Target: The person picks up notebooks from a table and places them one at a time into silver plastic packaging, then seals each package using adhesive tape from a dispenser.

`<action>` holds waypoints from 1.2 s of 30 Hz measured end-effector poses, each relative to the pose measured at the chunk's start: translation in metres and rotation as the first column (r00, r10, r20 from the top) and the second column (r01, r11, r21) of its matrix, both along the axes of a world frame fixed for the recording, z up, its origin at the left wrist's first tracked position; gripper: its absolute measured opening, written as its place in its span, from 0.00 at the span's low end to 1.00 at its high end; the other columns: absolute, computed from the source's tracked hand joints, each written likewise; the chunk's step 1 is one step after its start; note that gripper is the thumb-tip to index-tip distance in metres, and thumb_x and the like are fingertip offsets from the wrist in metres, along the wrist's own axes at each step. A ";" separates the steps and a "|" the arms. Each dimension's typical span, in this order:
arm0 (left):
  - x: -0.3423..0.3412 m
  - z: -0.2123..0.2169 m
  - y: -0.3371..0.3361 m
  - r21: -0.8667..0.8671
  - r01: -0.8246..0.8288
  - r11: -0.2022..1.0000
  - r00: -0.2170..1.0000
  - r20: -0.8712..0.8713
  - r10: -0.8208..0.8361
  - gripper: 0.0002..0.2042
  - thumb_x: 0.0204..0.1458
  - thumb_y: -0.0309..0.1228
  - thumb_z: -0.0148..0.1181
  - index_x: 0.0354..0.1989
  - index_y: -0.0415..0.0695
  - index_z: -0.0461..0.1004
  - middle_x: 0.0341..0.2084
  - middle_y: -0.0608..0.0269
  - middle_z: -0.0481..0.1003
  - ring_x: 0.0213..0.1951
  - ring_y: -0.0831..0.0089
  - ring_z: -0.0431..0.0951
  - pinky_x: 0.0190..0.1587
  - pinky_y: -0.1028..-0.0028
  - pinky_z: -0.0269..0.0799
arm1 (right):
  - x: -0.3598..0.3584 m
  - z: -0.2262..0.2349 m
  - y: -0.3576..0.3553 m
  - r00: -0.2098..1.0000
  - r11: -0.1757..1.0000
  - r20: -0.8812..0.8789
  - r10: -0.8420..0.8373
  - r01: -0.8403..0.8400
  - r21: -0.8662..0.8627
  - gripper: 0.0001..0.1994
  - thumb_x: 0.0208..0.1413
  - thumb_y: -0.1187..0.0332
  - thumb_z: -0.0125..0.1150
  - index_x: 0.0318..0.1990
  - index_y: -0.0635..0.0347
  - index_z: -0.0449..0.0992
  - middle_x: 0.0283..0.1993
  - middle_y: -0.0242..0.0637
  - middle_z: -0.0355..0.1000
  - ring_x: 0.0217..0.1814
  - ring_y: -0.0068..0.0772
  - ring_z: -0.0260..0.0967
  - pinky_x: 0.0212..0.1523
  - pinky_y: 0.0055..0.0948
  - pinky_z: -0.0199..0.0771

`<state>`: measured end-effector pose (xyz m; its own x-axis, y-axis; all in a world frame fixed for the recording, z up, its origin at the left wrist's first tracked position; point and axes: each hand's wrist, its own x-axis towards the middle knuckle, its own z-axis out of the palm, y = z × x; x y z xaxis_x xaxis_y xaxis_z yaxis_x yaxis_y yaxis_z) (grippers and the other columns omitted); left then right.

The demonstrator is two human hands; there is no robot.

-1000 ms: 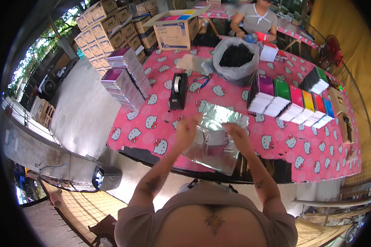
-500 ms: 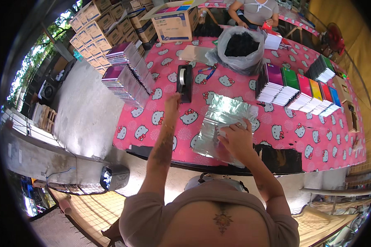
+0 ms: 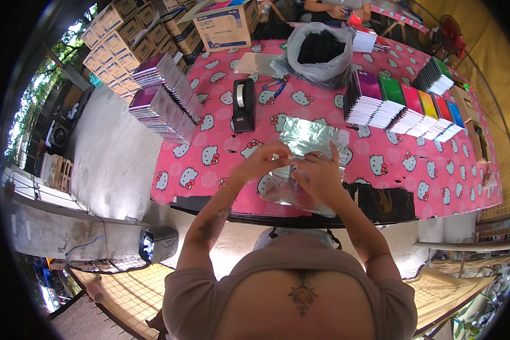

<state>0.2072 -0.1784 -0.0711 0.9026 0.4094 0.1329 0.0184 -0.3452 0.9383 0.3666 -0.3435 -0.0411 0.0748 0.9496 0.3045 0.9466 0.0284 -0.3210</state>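
Note:
A shiny clear plastic wrapper (image 3: 309,133) lies on the table in front of me, its contents hard to make out through the glare. My left hand (image 3: 268,160) is pinched over its left part, fingertips close to those of the right, on a tiny whitish bit that looks like tape. My right hand (image 3: 318,177) presses on the wrapper and grips its plastic with bent fingers, the index finger raised. Beyond the left hand stands a black tape dispenser (image 3: 244,107) with a roll in it.
Stacked notebooks stand at the left (image 3: 158,110) and in coloured rows at the right (image 3: 388,105). Farther back are a grey plastic bag (image 3: 297,65) of black material, pens (image 3: 277,90) and an open carton (image 3: 224,31). Another person's hands (image 3: 345,11) work across the table.
My left hand has come from the tape dispenser's near end to the wrapper, beside the right hand. My right hand stays on the wrapper. The whole view has shifted slightly.

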 end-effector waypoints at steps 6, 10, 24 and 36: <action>0.006 0.004 0.003 0.351 0.009 0.936 0.996 0.084 -0.041 0.15 0.49 0.23 0.68 0.47 0.50 0.81 0.49 0.62 0.73 0.55 0.65 0.69 0.57 0.65 0.64 | 0.008 0.006 -0.008 0.999 0.990 0.045 -0.005 -0.001 0.138 0.22 0.47 0.52 0.70 0.48 0.49 0.78 0.46 0.36 0.74 0.55 0.37 0.71 0.70 0.60 0.41; 0.005 0.019 -0.004 0.393 -0.032 0.919 0.995 0.099 -0.007 0.07 0.50 0.28 0.69 0.37 0.53 0.84 0.56 0.59 0.69 0.62 0.60 0.63 0.61 0.59 0.59 | 0.063 -0.002 -0.033 0.921 0.989 -0.380 -0.087 0.127 0.080 0.28 0.42 0.50 0.75 0.50 0.50 0.77 0.55 0.41 0.69 0.59 0.41 0.67 0.67 0.54 0.50; 0.018 0.061 0.000 0.293 -0.005 0.956 1.000 -0.022 0.012 0.12 0.50 0.25 0.66 0.43 0.52 0.81 0.66 0.56 0.61 0.68 0.55 0.56 0.67 0.58 0.51 | 0.077 -0.074 -0.035 0.746 0.960 -0.611 0.265 -0.149 0.235 0.34 0.40 0.56 0.76 0.59 0.45 0.73 0.65 0.32 0.64 0.71 0.43 0.56 0.69 0.48 0.51; 0.062 0.015 -0.016 0.782 0.090 0.617 0.996 -0.076 -0.049 0.13 0.44 0.28 0.71 0.40 0.55 0.81 0.69 0.52 0.55 0.69 0.48 0.54 0.69 0.47 0.48 | 0.070 -0.078 -0.029 0.908 0.943 -0.253 0.333 -0.321 0.087 0.27 0.42 0.56 0.74 0.54 0.44 0.79 0.70 0.40 0.55 0.73 0.52 0.49 0.69 0.56 0.50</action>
